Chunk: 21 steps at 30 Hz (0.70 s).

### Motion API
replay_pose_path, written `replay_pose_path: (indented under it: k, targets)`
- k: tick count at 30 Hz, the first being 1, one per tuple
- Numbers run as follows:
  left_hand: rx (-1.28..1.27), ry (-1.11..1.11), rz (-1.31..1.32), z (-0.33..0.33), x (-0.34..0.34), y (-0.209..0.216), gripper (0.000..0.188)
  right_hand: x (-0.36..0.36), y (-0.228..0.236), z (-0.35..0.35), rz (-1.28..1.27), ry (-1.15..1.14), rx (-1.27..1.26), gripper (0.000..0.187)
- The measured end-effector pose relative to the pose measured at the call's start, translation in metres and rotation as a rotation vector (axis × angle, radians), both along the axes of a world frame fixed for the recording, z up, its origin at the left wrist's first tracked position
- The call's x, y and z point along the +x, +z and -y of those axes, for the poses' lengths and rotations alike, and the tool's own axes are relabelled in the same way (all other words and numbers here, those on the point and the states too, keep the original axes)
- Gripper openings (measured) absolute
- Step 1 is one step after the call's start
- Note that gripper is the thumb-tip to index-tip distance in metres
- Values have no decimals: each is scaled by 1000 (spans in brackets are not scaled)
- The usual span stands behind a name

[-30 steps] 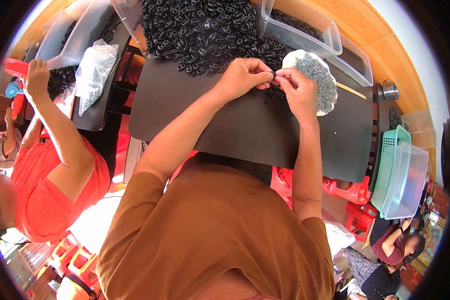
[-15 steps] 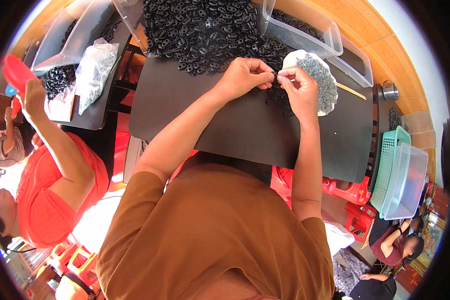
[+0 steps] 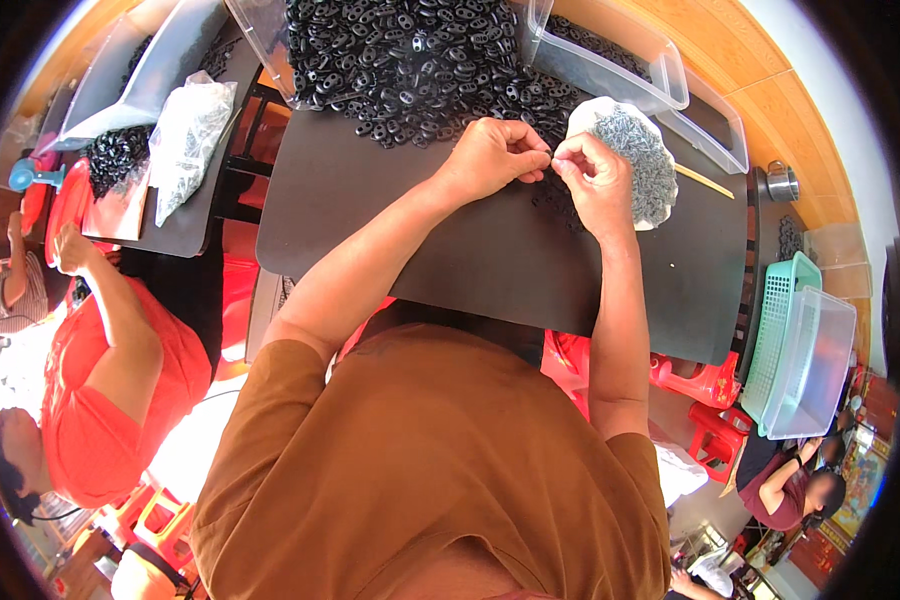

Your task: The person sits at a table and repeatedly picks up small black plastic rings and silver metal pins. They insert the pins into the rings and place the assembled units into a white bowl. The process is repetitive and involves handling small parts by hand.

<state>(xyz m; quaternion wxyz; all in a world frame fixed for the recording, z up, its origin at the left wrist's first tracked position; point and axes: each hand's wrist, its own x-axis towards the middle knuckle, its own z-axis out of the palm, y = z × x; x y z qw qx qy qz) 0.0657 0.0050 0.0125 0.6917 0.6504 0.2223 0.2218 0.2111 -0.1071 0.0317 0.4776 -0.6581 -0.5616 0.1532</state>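
Note:
Over the dark table [image 3: 450,260], my left hand [image 3: 490,160] and my right hand [image 3: 600,182] meet fingertip to fingertip. Both are closed in a pinch; whatever they hold is too small and too covered to make out. Beyond them spreads a big heap of black oval pieces with two holes [image 3: 410,60]. Smaller black pieces [image 3: 560,205] lie just under my fingers. Right beside my right hand stands a white dish [image 3: 591,109] filled with tiny grey metal-looking parts [image 3: 635,170], possibly springs.
A yellow stick [image 3: 705,181] juts out from the dish. Clear plastic bins [image 3: 610,85] stand at the far right of the table. A green basket [image 3: 778,330] is off the right edge. On the left, a co-worker in red [image 3: 120,370] sits by another table with a plastic bag [image 3: 192,145].
My right fingers have shifted slightly, and the dark piece seen between the fingertips no longer shows. The co-worker's raised arm has come down with the red dish.

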Motion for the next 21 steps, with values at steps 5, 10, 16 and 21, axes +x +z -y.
replay_pose_path:
  k: [5, 10, 16, 21]
  targets:
    - [-13, -37, -16, -4, 1, 0, 13, 6, -2, 0, -165, 14, -64, 9]
    - [-149, -34, 68, -9, 0, -2, 14, 9, -2, 2, -233, 13, -23, 16]
    - [-136, -37, 66, -11, -1, -3, 15, 6, 7, 1, -25, -32, -50, 13]
    - [-133, -47, 80, -11, -1, -2, 16, 3, 7, 0, 153, -8, -18, 8]
